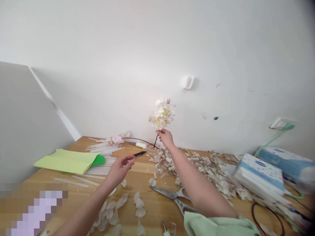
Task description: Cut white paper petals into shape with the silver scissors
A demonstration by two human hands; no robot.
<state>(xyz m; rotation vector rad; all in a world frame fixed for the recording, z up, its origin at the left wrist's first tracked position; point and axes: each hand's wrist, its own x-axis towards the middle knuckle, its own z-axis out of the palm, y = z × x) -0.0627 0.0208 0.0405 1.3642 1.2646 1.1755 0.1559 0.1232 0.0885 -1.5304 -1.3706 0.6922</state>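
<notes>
Flower (162, 114): held up in front of the wall (118, 98), above the far side of the table (137, 172); blooms on top, facing up.
Stem (155, 141): long axis near upright, top leaning slightly right as I look at it; lower end points down at the clear dish (151, 150), contact not discernible.
Right hand (166, 138): fingers pinched on the stem just below the blooms.
Left hand (121, 167): fingers bent, beside the black pen (140, 153); I cannot tell whether they grip it.
Second flower (117, 140): lying near the white strips (108, 150), bloom to the left.
Petals (206, 167): heaped behind and beside the right forearm.
Scissors (169, 194): flat between the forearms, blades pointing left and away.
</notes>
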